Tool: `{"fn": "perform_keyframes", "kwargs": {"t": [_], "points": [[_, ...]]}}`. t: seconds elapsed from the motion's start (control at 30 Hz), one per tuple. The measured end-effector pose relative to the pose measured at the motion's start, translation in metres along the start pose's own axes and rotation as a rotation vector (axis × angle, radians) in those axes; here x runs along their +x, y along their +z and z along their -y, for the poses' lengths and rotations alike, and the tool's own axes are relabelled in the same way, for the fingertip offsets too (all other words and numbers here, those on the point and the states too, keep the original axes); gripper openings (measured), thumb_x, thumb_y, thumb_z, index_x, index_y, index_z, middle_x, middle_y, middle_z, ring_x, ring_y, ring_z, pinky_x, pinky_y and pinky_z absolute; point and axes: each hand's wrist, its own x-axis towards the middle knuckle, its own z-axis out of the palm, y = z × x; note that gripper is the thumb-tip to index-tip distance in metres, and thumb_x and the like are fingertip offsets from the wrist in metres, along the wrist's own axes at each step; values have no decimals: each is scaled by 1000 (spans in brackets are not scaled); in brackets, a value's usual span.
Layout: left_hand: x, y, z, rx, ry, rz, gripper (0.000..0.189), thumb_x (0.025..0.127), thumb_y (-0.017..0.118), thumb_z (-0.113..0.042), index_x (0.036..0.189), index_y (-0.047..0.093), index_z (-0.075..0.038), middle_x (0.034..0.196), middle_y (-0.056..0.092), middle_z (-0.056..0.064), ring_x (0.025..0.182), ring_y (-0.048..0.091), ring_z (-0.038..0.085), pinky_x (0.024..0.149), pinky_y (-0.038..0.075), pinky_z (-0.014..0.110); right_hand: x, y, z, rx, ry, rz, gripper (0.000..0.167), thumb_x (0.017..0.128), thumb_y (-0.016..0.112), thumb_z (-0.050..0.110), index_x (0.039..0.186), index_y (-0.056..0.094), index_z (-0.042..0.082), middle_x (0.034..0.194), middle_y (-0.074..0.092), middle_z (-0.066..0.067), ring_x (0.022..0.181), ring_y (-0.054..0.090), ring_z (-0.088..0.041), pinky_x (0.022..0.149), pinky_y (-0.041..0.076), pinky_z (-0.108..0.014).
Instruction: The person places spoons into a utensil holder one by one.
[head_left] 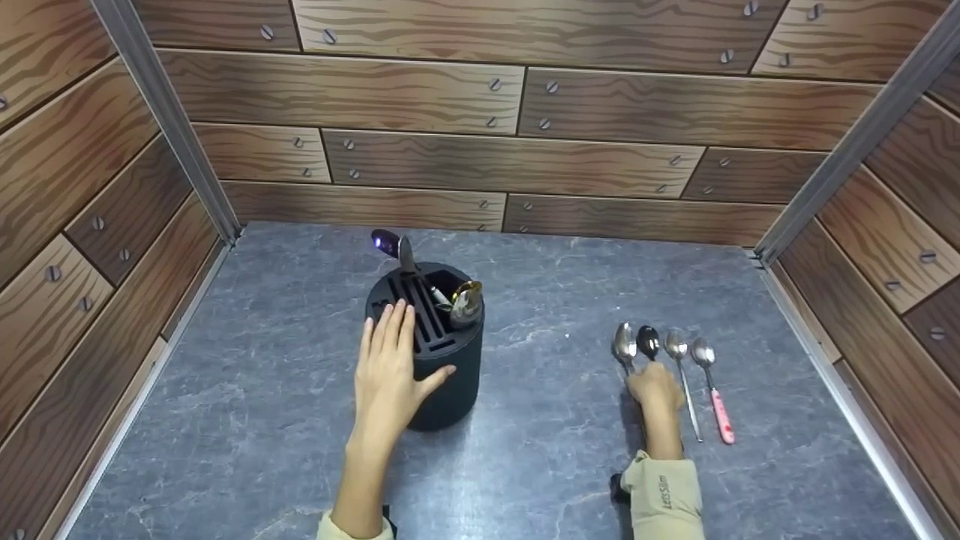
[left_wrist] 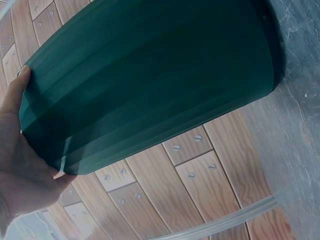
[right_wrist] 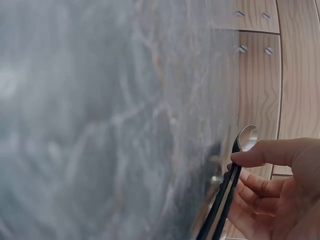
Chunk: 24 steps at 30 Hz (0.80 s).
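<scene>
A dark round cutlery holder [head_left: 450, 390] with a slotted top stands left of centre; its wall [left_wrist: 150, 85] looks green in the left wrist view. My left hand [head_left: 386, 375] lies against its near-left side, fingers straight over the rim and thumb spread. To the right, several spoons lie in a row. My right hand [head_left: 656, 390] is over the handles of the two leftmost, a silver-bowled spoon [head_left: 625, 341] and a dark-bowled spoon [head_left: 648, 340]. In the right wrist view, thumb and fingers pinch a dark-handled spoon [right_wrist: 247, 138] near its neck; the hand partly hides it.
A thin silver spoon [head_left: 677, 346] and a pink-handled spoon [head_left: 721, 416] lie just right of my right hand. A purple utensil [head_left: 385, 241] and a gold-and-silver spoon [head_left: 466, 304] stick up from the holder. Wood-patterned walls [head_left: 420, 157] enclose the grey marbled tabletop [head_left: 540, 420].
</scene>
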Motion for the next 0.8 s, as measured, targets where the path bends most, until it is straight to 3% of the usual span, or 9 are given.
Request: {"fn": "perform_keyframes", "kwargs": {"t": [0.17,0.37,0.6,0.8], "points": [[0,0,0,-1,-1,-1,93,66,75,-52,131,44,7,136,41,19,129,32,31,109,12,40,-4,-4,2,21,3,-9,19,78,50,14,60,48,12,83,58,-19,77,55,-34,62,42,-49],[0,0,0,-3,-6,10,93,66,75,-52,131,44,7,137,41,19,129,31,31,109,12,39,-7,-8,5,50,2,1,14,78,51,14,65,53,11,84,58,-18,76,53,-33,61,42,-47],[0,0,0,-10,-5,1,93,66,75,-52,131,44,7,136,41,19,129,32,31,109,13,40,-10,-10,8,52,-19,-8,19,80,53,17,89,66,7,102,61,-23,90,57,-39,67,45,-50],[0,0,0,-16,-7,0,94,65,76,-52,131,44,7,137,41,19,129,31,31,109,12,39,-14,-11,11,50,-31,-39,23,80,53,18,94,68,6,107,60,-24,93,57,-42,68,45,-52]]}}
